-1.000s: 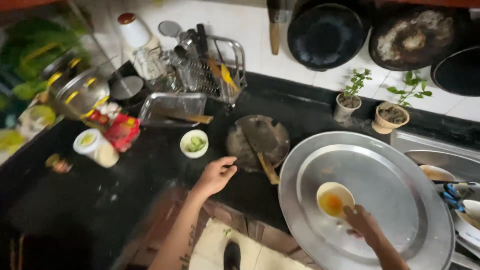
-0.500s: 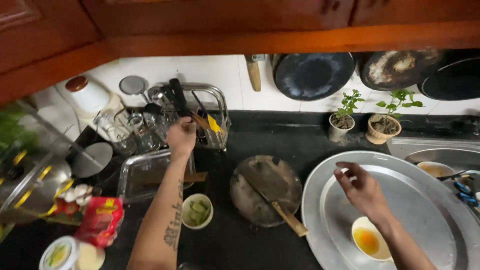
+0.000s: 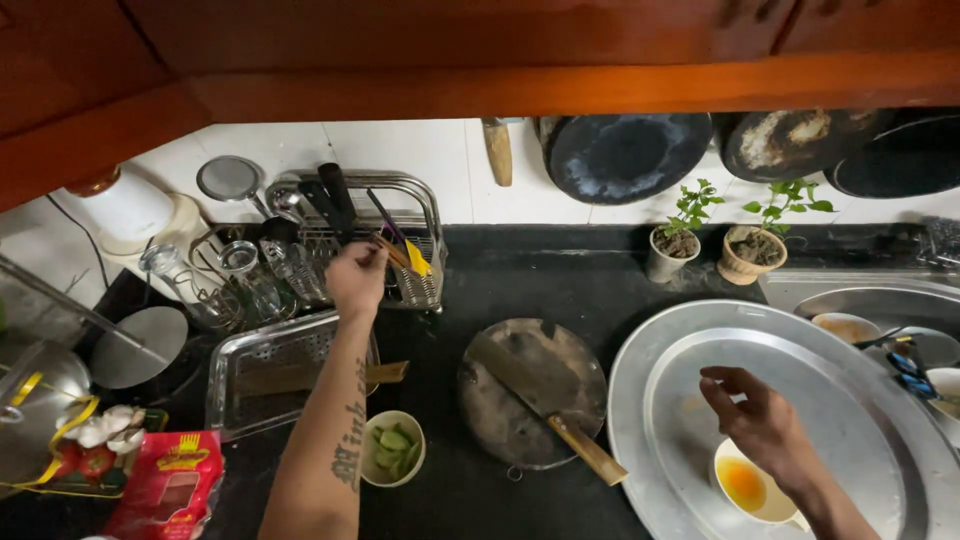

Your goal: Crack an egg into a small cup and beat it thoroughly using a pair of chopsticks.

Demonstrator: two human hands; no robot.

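Note:
My left hand (image 3: 357, 278) reaches up to the metal utensil rack (image 3: 402, 236) at the back of the dark counter, fingers pinched on a thin handle among the utensils there. My right hand (image 3: 762, 420) hovers with loosely curled fingers over a large round steel tray (image 3: 690, 340), holding nothing. Just below that hand a small white bowl (image 3: 752, 485) with orange liquid sits on the tray. A small bowl of green slices (image 3: 393, 447) stands by my left forearm.
A round wooden board with a cleaver (image 3: 535, 393) lies at the centre. A perforated steel tray (image 3: 270, 362), glasses (image 3: 240, 270), a red packet (image 3: 165, 487) and lidded pot (image 3: 35, 400) are left. Two potted plants (image 3: 675, 240) and hanging pans (image 3: 625, 155) line the back; a sink (image 3: 880, 320) is right.
My view has tilted up toward the wall. My left hand went from the counter's front up to the utensil rack. My right hand lifted off the orange bowl and hovers above it.

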